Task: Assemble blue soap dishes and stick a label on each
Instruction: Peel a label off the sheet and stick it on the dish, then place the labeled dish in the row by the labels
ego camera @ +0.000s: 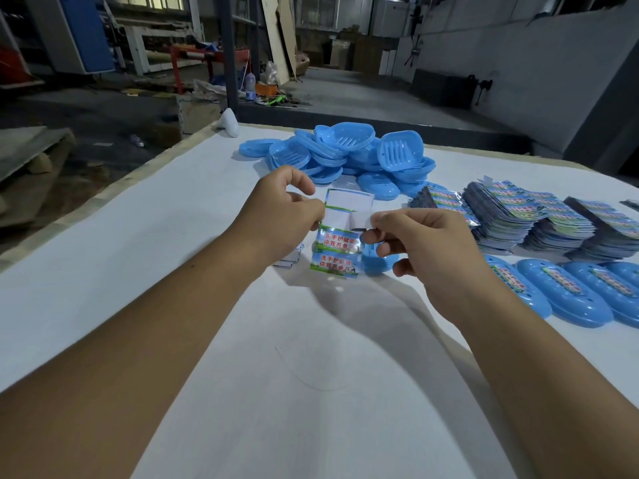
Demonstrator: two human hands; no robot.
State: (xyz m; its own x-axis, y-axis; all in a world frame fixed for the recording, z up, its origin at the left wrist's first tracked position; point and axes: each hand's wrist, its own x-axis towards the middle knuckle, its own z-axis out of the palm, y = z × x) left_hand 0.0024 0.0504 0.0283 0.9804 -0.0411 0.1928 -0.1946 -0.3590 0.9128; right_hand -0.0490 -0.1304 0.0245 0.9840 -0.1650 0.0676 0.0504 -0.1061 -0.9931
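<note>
Both hands are raised over the middle of the white cloth-covered worktop (pixel 173 236), working a glossy printed label sheet (pixel 337 248) with two stickers left on its lower half and bare white backing above. The left hand (pixel 276 216) pinches the sheet's left edge between thumb and curled fingers; the right hand (pixel 425 247) has thumb and forefinger closed at the sheet's right edge, apparently on the corner of a label being lifted (whether the sticker is already free there is too blurred to tell).

To do this peel well, I would keep the backing taut with the left hand, draw the label off at a low angle so the thin film does not curl or crease, and touch only its edge so the adhesive stays clean.

The smooth blue oval plastic soap dish (pixel 380 262) waiting for it lies on the worktop just under the right hand, mostly hidden. Towards the far edge sits a loose heap of blue slotted plastic trays and lids (pixel 345 153), hard and slightly shiny. Along the right edge, fanned stacks of printed label sheets (pixel 539 216) stand behind a row of finished blue dishes with labels on their lids (pixel 567 292).
</note>
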